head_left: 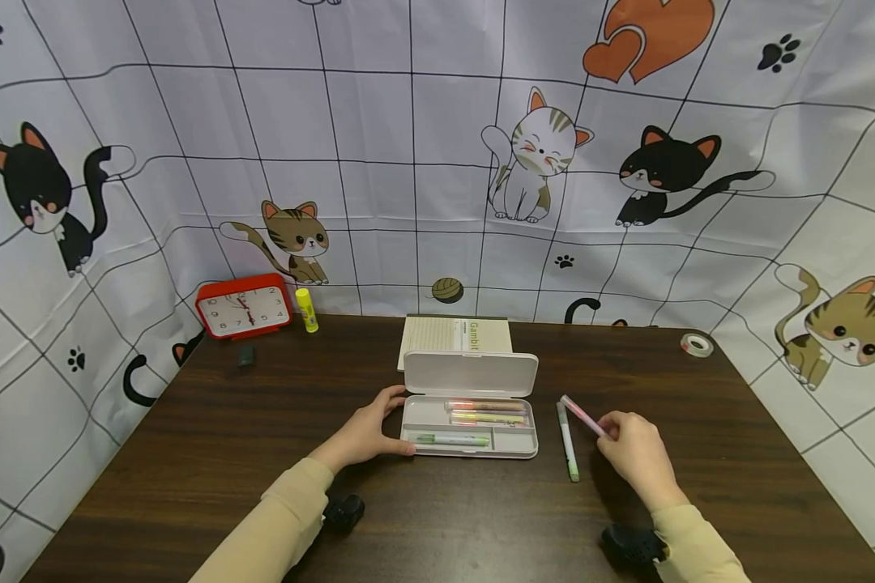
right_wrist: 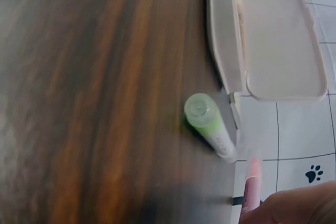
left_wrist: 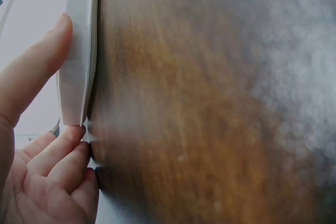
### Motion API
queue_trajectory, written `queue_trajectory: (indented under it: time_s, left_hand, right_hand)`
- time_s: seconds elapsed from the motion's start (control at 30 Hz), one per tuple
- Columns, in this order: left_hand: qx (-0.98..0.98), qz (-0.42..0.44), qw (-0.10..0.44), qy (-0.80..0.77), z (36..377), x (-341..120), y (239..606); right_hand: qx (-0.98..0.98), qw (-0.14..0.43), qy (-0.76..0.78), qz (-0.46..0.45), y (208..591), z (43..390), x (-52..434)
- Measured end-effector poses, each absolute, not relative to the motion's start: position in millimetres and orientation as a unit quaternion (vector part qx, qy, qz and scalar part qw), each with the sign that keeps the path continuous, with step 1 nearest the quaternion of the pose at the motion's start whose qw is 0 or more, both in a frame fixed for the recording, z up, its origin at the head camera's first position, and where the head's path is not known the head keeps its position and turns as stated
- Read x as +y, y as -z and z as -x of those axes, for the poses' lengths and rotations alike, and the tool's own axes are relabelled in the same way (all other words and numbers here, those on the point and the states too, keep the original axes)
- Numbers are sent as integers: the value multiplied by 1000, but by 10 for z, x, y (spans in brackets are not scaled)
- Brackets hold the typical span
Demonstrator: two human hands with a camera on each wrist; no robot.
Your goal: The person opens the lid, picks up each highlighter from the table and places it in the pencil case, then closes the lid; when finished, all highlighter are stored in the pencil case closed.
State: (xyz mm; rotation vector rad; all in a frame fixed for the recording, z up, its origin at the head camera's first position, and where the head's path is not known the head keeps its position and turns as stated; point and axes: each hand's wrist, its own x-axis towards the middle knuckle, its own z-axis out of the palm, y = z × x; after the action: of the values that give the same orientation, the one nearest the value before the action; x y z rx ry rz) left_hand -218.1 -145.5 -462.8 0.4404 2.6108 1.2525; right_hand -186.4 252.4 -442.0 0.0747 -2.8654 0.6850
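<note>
R hand [head_left: 638, 449] fingers pinch pink pen [head_left: 582, 416] just right of open pencil case [head_left: 470, 441], long axis slanting up-left twd case; L hand [head_left: 368, 433] grips case's left end; green pen [head_left: 568, 441] on bench [head_left: 189, 470] between.

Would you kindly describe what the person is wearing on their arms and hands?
Both arms wear long, pale beige sleeves reaching the wrists. The left hand and right hand are bare, with no gloves or rings visible. A small black device sits at each wrist, the right one likewise.
</note>
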Motion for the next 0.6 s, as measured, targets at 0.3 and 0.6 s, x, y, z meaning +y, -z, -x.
queue_trajectory:
  time_s: [0.3, 0.6]
  left_hand:
    - [887, -149, 108, -424, 2184, -1461, 4637]
    - [887, -153, 108, -421, 2184, -1463, 4626]
  right_hand:
    - [-967, 103, -232, -36, 4348, 1858, 2401]
    - [-966, 106, -230, -58, 4339, 1887, 2233]
